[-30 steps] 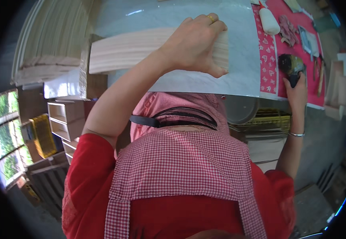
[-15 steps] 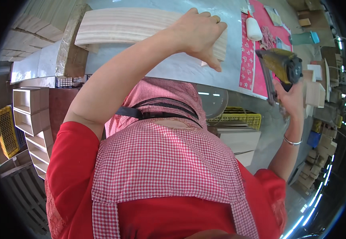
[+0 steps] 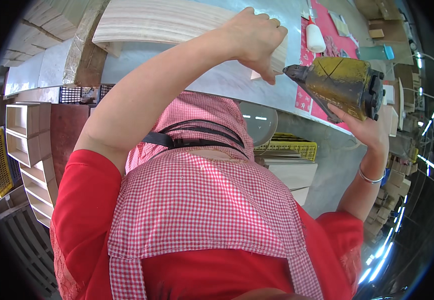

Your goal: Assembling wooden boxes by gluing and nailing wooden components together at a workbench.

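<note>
While the pale wooden panel lies across the grey bench, the left hand presses down on its near end, fingers curled over the edge. Since a second ago the yellow nail gun has come up off the red mat; the right hand clamps its grip, nose now just beside the left thumb, ready to fasten. A white glue bottle lies beyond.
</note>
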A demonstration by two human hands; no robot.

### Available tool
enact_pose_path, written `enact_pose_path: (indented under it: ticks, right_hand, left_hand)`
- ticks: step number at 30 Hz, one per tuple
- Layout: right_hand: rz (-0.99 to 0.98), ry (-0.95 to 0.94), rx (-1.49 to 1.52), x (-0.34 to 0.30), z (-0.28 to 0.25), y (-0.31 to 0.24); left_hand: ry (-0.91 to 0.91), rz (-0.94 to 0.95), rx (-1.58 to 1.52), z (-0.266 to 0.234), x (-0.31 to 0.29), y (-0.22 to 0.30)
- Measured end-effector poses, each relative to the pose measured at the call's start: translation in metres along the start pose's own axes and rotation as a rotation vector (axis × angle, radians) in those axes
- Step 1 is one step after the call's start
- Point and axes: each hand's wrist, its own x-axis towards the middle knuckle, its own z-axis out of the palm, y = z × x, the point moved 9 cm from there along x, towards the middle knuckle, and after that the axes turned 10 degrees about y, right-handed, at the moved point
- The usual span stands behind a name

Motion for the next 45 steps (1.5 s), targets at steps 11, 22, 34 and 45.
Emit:
enact_pose_path:
  ticks: [11,22,34,45]
  right_hand:
    - [-0.113,0.049,-0.040,0.010,-0.005,-0.002]
    - [-0.143,0.054,-0.034,0.030,-0.015,-0.002]
    - [0.096,0.041,0.088,0.070,-0.009,0.011]
    - [-0.021,-0.004,0.065,0.084,-0.010,0.005]
  left_hand:
    - [0.007,0.011,-0.006,-0.004,0.001,0.004]
    - [0.203,-0.059,0.149,-0.014,-0.010,-0.005]
    - [0.098,-0.104,0.058,-0.012,-0.009,-0.007]
    - [0.000,-0.114,0.088,-0.009,-0.009,-0.008]
